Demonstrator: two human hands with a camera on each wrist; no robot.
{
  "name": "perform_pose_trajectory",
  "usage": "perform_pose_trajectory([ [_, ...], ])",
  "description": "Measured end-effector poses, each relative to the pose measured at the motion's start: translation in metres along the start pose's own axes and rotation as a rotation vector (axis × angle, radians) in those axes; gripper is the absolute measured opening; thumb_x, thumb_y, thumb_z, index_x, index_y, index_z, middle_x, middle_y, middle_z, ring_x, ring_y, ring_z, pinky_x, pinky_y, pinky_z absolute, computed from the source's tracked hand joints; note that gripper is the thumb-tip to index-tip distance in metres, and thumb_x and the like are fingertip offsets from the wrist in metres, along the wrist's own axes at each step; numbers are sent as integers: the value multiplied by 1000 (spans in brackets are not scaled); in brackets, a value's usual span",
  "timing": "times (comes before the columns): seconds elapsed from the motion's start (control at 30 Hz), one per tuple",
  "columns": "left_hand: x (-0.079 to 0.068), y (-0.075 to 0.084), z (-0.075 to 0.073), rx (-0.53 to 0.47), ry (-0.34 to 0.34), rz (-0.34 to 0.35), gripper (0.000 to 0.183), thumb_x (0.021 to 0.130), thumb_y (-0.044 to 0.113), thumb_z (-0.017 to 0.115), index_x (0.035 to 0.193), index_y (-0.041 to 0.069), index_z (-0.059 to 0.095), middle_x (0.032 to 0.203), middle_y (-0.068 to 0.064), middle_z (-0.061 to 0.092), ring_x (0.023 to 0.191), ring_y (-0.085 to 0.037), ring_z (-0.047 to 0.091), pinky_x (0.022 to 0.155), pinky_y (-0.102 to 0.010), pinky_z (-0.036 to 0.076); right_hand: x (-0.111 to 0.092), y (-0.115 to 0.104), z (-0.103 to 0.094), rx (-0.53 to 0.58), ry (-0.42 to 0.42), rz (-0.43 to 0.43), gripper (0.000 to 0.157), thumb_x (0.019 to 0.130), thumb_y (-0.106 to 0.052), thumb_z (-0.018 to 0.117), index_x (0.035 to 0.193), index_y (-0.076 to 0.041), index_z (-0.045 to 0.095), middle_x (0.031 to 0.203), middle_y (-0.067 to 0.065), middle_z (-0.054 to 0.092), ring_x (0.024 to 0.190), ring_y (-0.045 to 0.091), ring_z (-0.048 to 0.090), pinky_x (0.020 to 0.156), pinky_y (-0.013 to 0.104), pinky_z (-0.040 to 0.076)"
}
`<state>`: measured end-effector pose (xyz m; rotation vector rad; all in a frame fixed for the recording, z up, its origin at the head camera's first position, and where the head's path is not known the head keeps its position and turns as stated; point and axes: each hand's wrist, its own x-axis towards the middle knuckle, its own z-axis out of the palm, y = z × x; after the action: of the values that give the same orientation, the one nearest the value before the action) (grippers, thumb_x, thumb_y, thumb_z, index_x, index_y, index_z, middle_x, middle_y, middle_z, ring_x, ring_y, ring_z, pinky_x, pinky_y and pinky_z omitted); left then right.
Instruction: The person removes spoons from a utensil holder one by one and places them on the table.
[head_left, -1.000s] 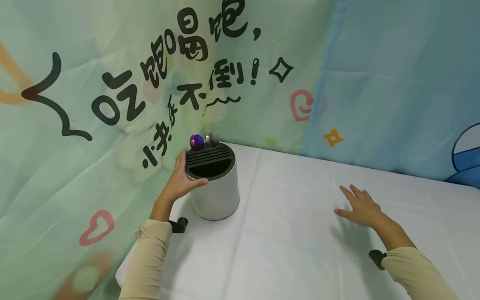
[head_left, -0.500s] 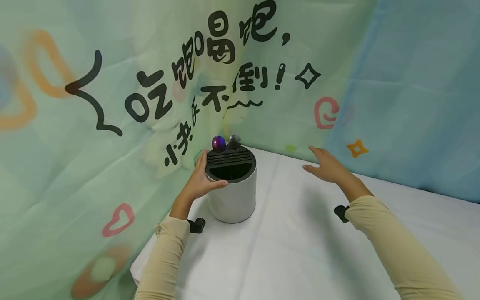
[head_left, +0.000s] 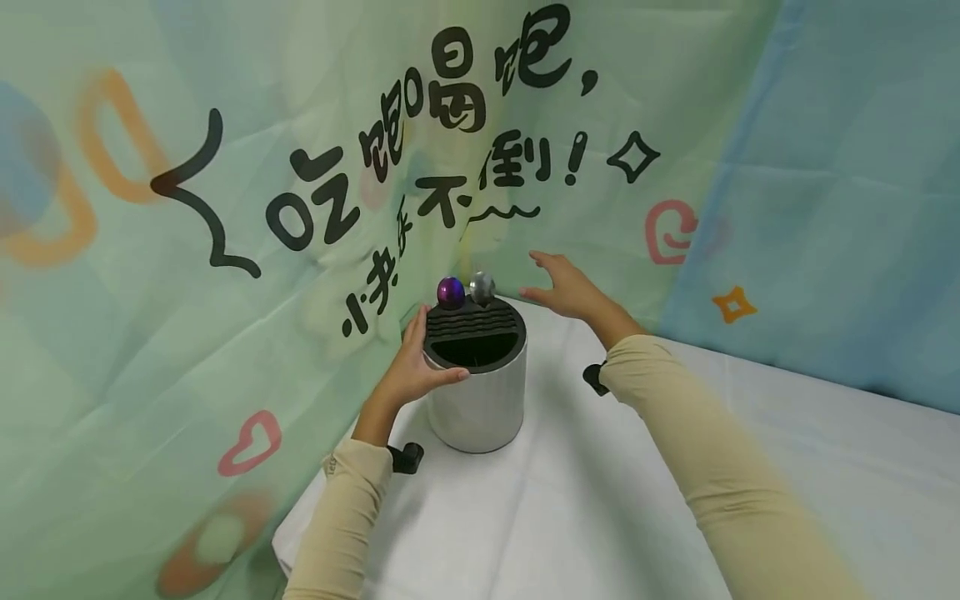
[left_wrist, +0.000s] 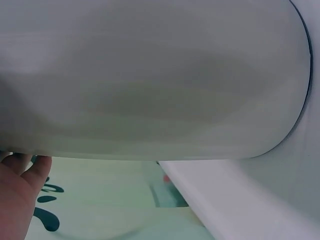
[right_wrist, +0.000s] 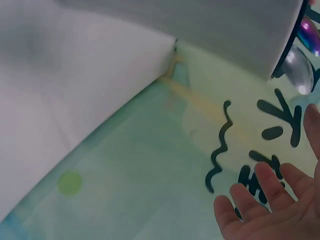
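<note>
A white cylindrical utensil holder (head_left: 477, 412) with a black ridged top stands upright on the white table. At the back of its top stick up two shiny rounded heads that look like spoons, a purple one (head_left: 451, 292) and a silver one (head_left: 482, 288). My left hand (head_left: 411, 371) holds the holder at its upper left, thumb along the front rim and fingers round the far side. To the right of the silver spoon, my right hand (head_left: 564, 287) hovers with fingers spread, touching nothing. In the right wrist view its fingers (right_wrist: 272, 187) are apart from both spoons.
A printed fabric backdrop (head_left: 330, 75) with dark lettering rises right behind and left of the holder, meeting in a corner. The white table (head_left: 555, 500) stretches to the right, and its left edge runs beside my left forearm.
My right hand has moved left and up, from over the table's right side to beside the spoons. The head view has shifted slightly left; my left hand stays on the holder.
</note>
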<state>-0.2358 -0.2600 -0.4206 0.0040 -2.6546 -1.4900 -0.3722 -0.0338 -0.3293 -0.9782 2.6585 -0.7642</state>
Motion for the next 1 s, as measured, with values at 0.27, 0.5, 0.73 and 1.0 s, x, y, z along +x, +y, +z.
perform_pose_trajectory([
  [0.27,1,4,8,-18,-5,32,129,57,65,74,147,20,-6,154,-4,-1,140,-30,10,108,-55,18,9,-10,18,81,-18,-7,66,91,-29,54,142,0,25,136,24,39,129,39,33,105,52,28],
  [0.5,1,7,9,-20,-8,46,127,58,64,73,147,20,-6,154,-6,-2,140,-30,10,108,-56,17,11,-16,30,183,21,-11,52,92,-23,54,136,0,37,130,23,48,123,41,40,101,51,33],
  [0.73,-3,3,7,-30,-5,32,125,61,58,76,147,19,-6,154,-6,-1,140,-29,9,109,-54,16,11,-27,39,218,55,16,29,94,-20,51,112,2,54,118,21,57,113,34,51,94,45,42],
  [1.0,-6,0,2,-21,15,42,123,63,53,77,148,18,-4,154,-8,3,140,-30,10,109,-55,16,9,-37,26,267,175,37,22,95,-21,48,97,-1,55,97,15,59,87,25,52,71,31,37],
])
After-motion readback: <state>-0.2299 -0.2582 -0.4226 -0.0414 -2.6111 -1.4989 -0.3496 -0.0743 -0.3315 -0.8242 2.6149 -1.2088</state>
